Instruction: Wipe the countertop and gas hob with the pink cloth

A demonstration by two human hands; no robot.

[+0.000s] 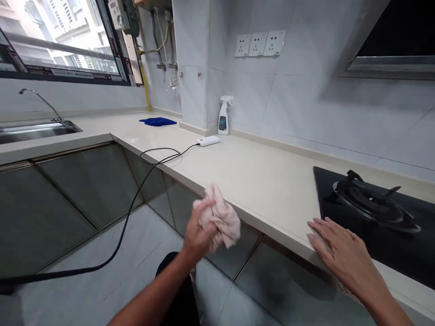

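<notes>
A crumpled pale pink cloth (224, 222) is bunched in my left hand (201, 231), whose fingers are closed round it. That hand hovers in front of the counter's front edge, above the floor. My right hand (340, 251) lies with fingers stretched out at the counter edge, beside the front left corner of the black gas hob (329, 194); nothing is in it. Between the two hands runs the cream countertop (268, 176).
A white spray bottle (223, 117) stands against the wall. Near it lies a white power bank (208, 141) with a black cable (136, 199) hanging over the edge. Farther left are a blue cloth (158, 121) and a sink (37, 131). Cabinet doors (68, 185) line the front.
</notes>
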